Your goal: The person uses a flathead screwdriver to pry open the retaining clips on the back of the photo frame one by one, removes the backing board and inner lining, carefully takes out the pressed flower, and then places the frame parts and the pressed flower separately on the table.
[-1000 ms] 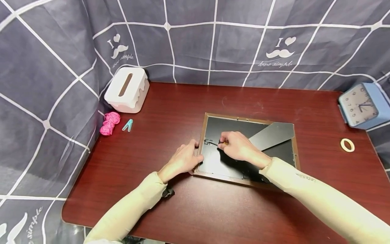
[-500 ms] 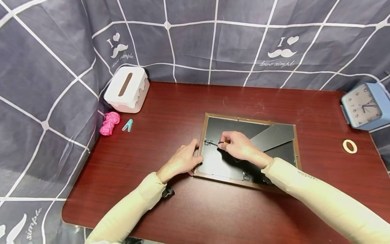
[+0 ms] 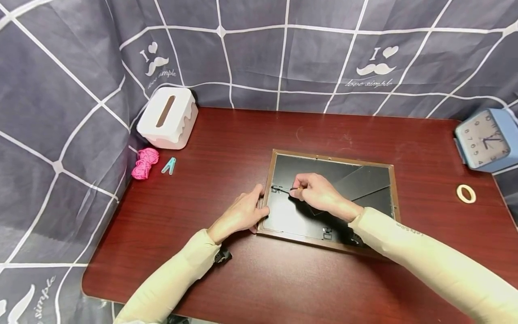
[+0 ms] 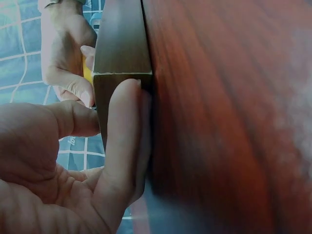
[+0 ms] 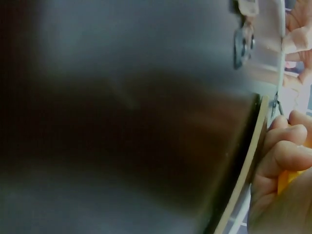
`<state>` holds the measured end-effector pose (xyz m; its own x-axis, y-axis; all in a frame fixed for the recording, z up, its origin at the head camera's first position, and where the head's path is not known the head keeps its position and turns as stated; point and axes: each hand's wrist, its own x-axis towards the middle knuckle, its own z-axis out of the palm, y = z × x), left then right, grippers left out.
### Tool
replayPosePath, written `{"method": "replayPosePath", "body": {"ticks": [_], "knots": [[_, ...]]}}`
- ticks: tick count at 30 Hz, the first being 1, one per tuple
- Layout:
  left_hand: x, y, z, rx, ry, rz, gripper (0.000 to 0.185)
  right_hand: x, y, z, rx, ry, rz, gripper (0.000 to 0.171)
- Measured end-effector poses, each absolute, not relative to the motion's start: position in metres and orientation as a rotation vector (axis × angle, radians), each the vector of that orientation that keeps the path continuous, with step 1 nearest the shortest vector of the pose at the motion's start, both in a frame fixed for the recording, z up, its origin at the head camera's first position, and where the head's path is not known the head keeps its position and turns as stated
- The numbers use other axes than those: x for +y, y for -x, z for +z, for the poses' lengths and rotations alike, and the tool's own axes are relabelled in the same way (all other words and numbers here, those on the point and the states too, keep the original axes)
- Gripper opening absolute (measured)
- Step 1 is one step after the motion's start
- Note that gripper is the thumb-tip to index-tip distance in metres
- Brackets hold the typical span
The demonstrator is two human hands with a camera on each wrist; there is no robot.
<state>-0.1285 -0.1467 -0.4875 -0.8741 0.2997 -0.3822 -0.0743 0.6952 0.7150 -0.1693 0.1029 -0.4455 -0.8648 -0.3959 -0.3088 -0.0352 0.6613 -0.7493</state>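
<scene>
A picture frame [image 3: 297,237] lies face down on the table, its dark backing board [image 3: 289,213] and stand flap [image 3: 360,182] facing up. My left hand [image 3: 240,211] grips the frame's left side, thumb over the top edge and fingers along the outer side [image 4: 124,131]. Over the backing, my right hand [image 3: 317,193] holds a small screwdriver with a yellow handle [image 5: 284,183]. Its thin shaft [image 3: 285,191] points left, the tip right at a metal hanger [image 3: 276,189] near the left edge. Another hanger [image 3: 327,233] sits by the near edge.
A white tissue box [image 3: 167,119], pink yarn [image 3: 145,163] and a teal clothespin [image 3: 169,165] stand at the left. To the right are a blue clock [image 3: 485,141] and a roll of tape [image 3: 466,194]. A grey patterned curtain [image 3: 251,54] hangs behind the table.
The stand flap has sunk down flatter against the backing. The hanger by the near edge shows more clearly. Both hands stay nearly in place, the screwdriver still at the left hanger.
</scene>
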Motion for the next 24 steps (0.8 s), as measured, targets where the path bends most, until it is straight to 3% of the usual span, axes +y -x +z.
{"method": "replayPosePath", "body": {"ticks": [5, 13, 24], "knots": [[-0.144, 0.126, -0.475, 2.41, -0.182, 1.074, 0.035, 0.104, 0.169, -0.444, 2.417, 0.316, -1.108, 0.015], [-0.149, 0.133, -0.498, 2.403, -0.176, 1.057, 0.034, 0.103, 0.169, -0.445, 2.409, 0.303, -1.122, 0.015], [-0.148, 0.132, -0.487, 2.4, -0.21, 1.06, 0.029, 0.102, 0.168, -0.444, 2.435, 0.299, -1.08, 0.012]]}}
